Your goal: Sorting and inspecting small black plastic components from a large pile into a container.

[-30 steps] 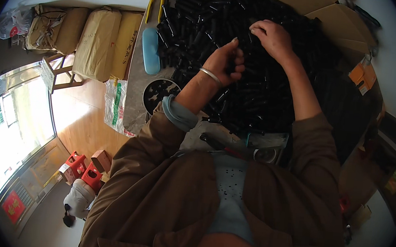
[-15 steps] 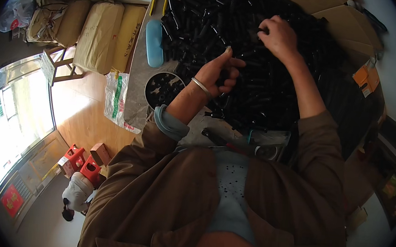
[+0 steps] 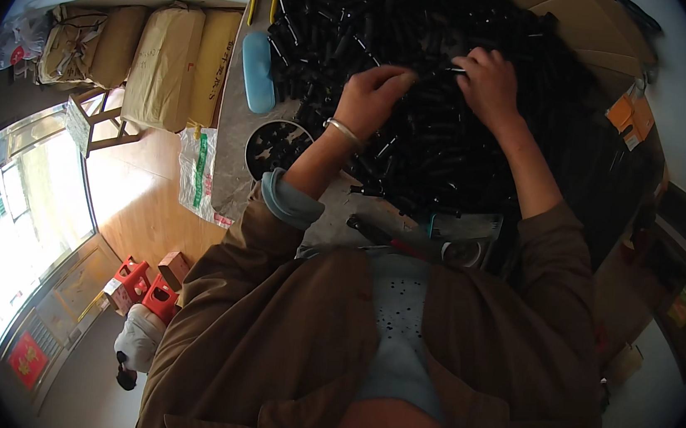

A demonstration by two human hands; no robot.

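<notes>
A heap of black tube-shaped parts (image 3: 436, 128), some with shiny ends, covers much of the table. Over it, my right hand (image 3: 490, 87) pinches a slim black tube-shaped part (image 3: 450, 70) with a bright glint near the fingertips. My left hand (image 3: 370, 100), a bangle on its wrist, faces it from the left with thumb and forefinger pressed together close to that part's other end. What those fingers hold is too dark to make out. Beside my left forearm stands a round pan (image 3: 248, 152) with small black pieces in it.
A light-blue case (image 3: 259, 73) and yellow-handled pliers (image 3: 254, 2) lie along the table's left side. Near my body are a red-and-black hand tool (image 3: 374, 232) and a clear tray (image 3: 475, 226). Cardboard (image 3: 597, 28) stands at the far right. A person (image 3: 139, 336) is at lower left.
My left hand has turned over from thumb up to a pinch pointing right. My right hand has opened out slightly toward it, and a black part now shows between the hands.
</notes>
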